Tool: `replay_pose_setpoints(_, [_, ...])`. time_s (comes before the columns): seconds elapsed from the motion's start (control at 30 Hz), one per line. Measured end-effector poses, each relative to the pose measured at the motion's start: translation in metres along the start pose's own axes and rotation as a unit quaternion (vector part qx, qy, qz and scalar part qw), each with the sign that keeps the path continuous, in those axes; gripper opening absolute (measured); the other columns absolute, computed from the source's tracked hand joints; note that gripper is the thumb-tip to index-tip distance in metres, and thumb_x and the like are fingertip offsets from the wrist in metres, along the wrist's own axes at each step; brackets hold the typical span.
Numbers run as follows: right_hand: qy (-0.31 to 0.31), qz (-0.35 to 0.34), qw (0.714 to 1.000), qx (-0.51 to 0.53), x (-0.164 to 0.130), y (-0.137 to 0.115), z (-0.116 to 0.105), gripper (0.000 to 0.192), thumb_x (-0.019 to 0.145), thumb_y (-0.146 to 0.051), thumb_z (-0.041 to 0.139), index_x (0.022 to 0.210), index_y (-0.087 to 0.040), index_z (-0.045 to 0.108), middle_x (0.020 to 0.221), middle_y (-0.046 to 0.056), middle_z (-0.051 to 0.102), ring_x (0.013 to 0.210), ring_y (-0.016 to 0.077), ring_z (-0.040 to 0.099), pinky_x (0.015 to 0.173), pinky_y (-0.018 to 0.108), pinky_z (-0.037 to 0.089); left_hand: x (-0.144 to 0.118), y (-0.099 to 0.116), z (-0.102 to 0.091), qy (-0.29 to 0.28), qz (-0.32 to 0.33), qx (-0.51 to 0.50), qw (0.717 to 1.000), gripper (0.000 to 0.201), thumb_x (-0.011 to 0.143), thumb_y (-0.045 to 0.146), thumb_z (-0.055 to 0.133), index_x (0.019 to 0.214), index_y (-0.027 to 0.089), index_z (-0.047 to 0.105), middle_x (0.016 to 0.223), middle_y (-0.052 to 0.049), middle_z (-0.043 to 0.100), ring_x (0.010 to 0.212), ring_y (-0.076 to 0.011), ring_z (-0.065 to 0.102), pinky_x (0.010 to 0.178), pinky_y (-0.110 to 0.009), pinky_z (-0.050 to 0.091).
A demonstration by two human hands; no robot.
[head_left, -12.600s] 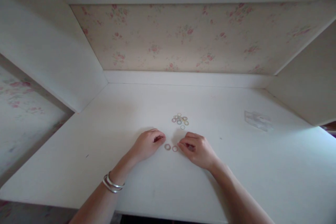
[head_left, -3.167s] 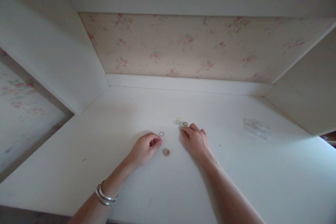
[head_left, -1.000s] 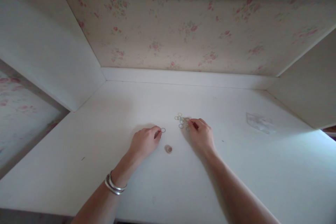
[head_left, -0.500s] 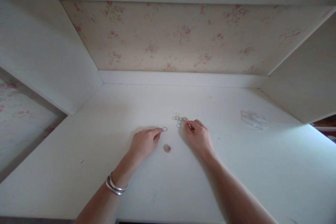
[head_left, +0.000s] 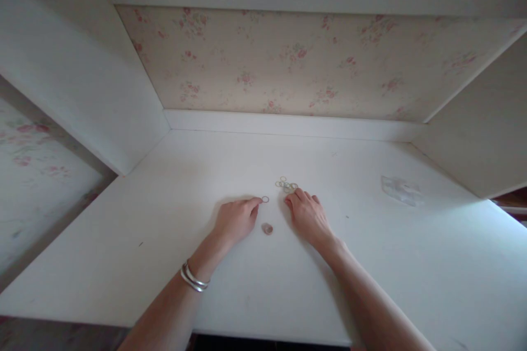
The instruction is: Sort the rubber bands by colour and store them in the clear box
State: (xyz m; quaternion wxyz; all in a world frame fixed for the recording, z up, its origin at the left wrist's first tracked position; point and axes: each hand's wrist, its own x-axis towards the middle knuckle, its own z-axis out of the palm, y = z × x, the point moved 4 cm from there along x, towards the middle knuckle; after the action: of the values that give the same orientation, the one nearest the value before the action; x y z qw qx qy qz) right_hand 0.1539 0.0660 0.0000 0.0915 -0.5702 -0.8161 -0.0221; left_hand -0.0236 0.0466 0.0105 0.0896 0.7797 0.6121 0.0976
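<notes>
My left hand [head_left: 237,219] is closed in a pinch, thumb and forefinger on the edge of a thin, small ring [head_left: 265,199]. Across from it, my right hand [head_left: 309,216] has its fingers bent down at the near edge of a loose cluster of thin pale rings [head_left: 284,184]. Its fingertips are drawn together, and whatever lies between them is too small to make out. A small stack of similar rings [head_left: 267,228] sits on the white tabletop between my hands, a little nearer to me.
A crumpled clear plastic bag [head_left: 401,191] lies on the right of the white tabletop [head_left: 263,296]. White panels rise on both sides, with flowered wallpaper [head_left: 267,60] at the back. A small dark mark [head_left: 140,244] shows at the left.
My right hand has turned a little more palm-down, with its fingertips lower beside the cluster. My left hand keeps its pinch on the ring. The whole view has shifted slightly.
</notes>
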Motion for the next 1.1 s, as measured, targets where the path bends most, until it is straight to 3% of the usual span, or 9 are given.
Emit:
replay_pose_setpoints(0.27, [-0.016,-0.013,1.000,0.006,-0.011,0.000,-0.010,0.027,0.096,-0.024,0.036,0.091,-0.020,0.062,0.095,0.007,0.061,0.090,0.0200,0.054,0.074,0.032,0.031,0.000,0.000,0.001,0.006,0.019,0.000,1.000,0.032,0.095,0.032,0.035,0.116,0.034,0.059,0.104,0.000,0.070,0.089,-0.0186,0.066,0.073,-0.028,0.047])
replay_pose_setpoints(0.47, [-0.059,-0.006,0.997,0.042,-0.002,0.005,-0.011,0.022,0.092,-0.022,0.044,0.085,-0.021,0.066,0.096,0.005,0.061,0.091,0.0183,0.054,0.074,0.029,0.033,-0.001,0.000,-0.001,0.002,0.019,-0.002,1.000,0.032,0.095,0.033,0.035,0.118,0.033,0.058,0.103,0.000,0.070,0.089,-0.0186,0.066,0.073,-0.028,0.047])
replay_pose_setpoints(0.63, [-0.050,-0.034,0.998,0.008,0.001,-0.003,-0.014,0.023,0.092,-0.019,0.042,0.087,-0.018,0.064,0.098,0.009,0.059,0.091,0.0193,0.053,0.073,0.031,0.034,-0.002,0.001,-0.003,-0.002,0.022,-0.008,1.000,0.033,0.096,0.034,0.034,0.118,0.033,0.059,0.105,-0.001,0.070,0.091,-0.0192,0.066,0.075,-0.029,0.047])
replay_pose_setpoints(0.9, [-0.006,-0.063,0.989,0.130,-0.034,-0.013,-0.021,0.022,0.095,-0.022,0.039,0.090,-0.020,0.061,0.089,0.004,0.057,0.084,0.0160,0.053,0.076,0.029,0.036,-0.003,0.001,-0.004,-0.006,0.020,-0.023,1.000,0.033,0.095,0.029,0.037,0.122,0.035,0.056,0.105,-0.001,0.070,0.091,-0.0178,0.066,0.076,-0.027,0.048])
replay_pose_setpoints(1.1, [-0.024,-0.095,0.985,0.142,-0.051,-0.024,-0.021,0.019,0.094,-0.020,0.042,0.091,-0.021,0.061,0.088,0.003,0.056,0.083,0.0163,0.051,0.075,0.029,0.037,-0.002,0.001,-0.001,0.010,0.030,-0.016,0.999,0.033,0.095,0.031,0.036,0.118,0.035,0.058,0.102,0.000,0.071,0.088,-0.0188,0.067,0.073,-0.028,0.049])
